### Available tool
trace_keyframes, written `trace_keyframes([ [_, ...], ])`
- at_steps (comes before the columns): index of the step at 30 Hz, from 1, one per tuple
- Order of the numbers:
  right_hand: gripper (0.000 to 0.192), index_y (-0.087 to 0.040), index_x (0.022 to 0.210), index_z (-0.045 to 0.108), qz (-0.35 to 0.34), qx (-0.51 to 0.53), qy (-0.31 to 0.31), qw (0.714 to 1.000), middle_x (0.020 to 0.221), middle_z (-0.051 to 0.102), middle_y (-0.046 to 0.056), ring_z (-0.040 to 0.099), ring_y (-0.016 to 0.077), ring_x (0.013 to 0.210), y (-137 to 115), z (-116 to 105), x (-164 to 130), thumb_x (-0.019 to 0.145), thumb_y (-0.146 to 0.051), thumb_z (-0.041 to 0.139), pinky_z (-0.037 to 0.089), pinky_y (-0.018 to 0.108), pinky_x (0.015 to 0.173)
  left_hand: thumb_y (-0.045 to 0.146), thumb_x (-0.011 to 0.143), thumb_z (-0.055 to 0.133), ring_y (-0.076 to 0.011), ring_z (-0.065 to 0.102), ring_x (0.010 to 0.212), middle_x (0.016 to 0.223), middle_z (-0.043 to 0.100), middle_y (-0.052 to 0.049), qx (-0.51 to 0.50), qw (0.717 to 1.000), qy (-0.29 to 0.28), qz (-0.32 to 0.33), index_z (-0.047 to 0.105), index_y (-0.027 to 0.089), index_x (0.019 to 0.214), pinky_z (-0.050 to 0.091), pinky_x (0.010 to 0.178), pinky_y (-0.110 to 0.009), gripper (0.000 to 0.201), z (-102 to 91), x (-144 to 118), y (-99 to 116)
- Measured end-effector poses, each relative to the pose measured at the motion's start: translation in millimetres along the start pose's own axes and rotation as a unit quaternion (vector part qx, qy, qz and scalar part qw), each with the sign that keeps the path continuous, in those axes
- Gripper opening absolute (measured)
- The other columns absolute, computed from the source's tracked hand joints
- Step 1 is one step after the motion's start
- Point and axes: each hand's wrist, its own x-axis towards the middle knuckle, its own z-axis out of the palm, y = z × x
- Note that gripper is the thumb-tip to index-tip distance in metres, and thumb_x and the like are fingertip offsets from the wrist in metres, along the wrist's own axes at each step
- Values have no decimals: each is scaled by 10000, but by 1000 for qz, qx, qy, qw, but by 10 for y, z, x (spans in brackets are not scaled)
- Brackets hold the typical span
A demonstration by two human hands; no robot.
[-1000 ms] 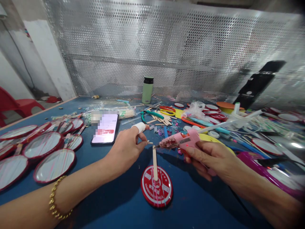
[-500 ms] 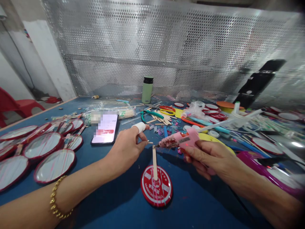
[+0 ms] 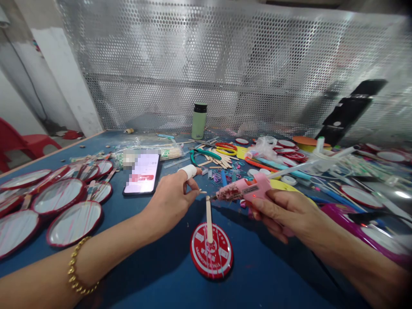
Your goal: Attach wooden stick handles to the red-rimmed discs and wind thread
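Note:
My right hand point(image 3: 280, 210) is wrapped round a pink hot glue gun point(image 3: 254, 189), its nozzle pointing left beside the far end of a flat wooden craft stick point(image 3: 209, 219). The near end of that stick lies on a red round lid point(image 3: 211, 255) with white print and thin coloured strands across it. Just left of the nozzle, my left hand point(image 3: 177, 197) pinches a small, thin pale stick point(image 3: 202, 192) between thumb and finger. White tape point(image 3: 189, 171) wraps one finger of this hand.
Several red-rimmed round discs point(image 3: 74, 223) lie at the left. A phone point(image 3: 141, 174) rests beyond my left hand. Further back are a green bottle point(image 3: 199, 122), scissors point(image 3: 227, 149), green-handled pliers point(image 3: 206, 153) and loose craft sticks point(image 3: 222, 161). A purple object point(image 3: 347, 231) sits at the right.
The glue gun's nozzle has drawn back slightly to the right from the craft stick's end. My left hand and the red lid have stayed in place.

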Motion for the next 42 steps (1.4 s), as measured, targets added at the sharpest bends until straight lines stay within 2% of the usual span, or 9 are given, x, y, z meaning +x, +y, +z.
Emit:
trace_keyframes([
  [10, 547, -160, 725, 610, 1, -5, -7, 1000, 444, 473, -41, 435, 77, 363, -1, 2, -14, 835, -695, 578, 272, 214, 383, 151, 811, 578, -125, 502, 591, 892, 746, -15, -11, 1000, 1, -1, 683, 171, 970, 371, 557, -274, 192, 12, 4, -5],
  [15, 514, -162, 711, 618, -2, 8, -9, 1000, 420, 474, -38, 429, 82, 354, -27, 2, -25, 851, -655, 589, 262, 229, 399, 165, 815, 579, -130, 512, 605, 894, 746, -25, -14, 1000, 0, 5, 676, 173, 919, 378, 563, -278, 142, 14, 3, -17],
  [20, 507, -144, 740, 666, 4, 25, -14, 1000, 439, 466, -36, 410, 84, 379, -112, 18, -77, 857, -632, 592, 262, 244, 429, 155, 796, 596, -119, 507, 603, 1026, 751, -39, -21, 1000, 8, 12, 653, 182, 810, 381, 567, -279, 64, 35, -2, -28],
  [25, 515, -150, 761, 679, 4, 47, 15, 999, 440, 437, -40, 401, 92, 396, -148, -2, -109, 832, -655, 602, 317, 245, 427, 136, 771, 613, -95, 496, 571, 1208, 717, -32, -36, 999, 5, 12, 628, 183, 727, 371, 538, -272, 66, 55, -7, -9],
  [36, 541, -138, 785, 664, -15, 67, 42, 997, 463, 470, -24, 409, 92, 401, -117, -149, -134, 806, -677, 621, 269, 251, 431, 107, 774, 606, -120, 580, 626, 1136, 743, -35, 10, 999, 1, 36, 672, 187, 758, 437, 596, -271, 105, 125, -30, 38],
  [42, 502, -171, 697, 595, -16, 73, 50, 996, 464, 473, -26, 399, 90, 410, -147, -140, -144, 817, -657, 628, 276, 253, 438, 91, 790, 614, -161, 607, 689, 899, 750, -23, 22, 999, -6, 26, 710, 212, 865, 478, 676, -294, 172, 155, -24, 55],
])
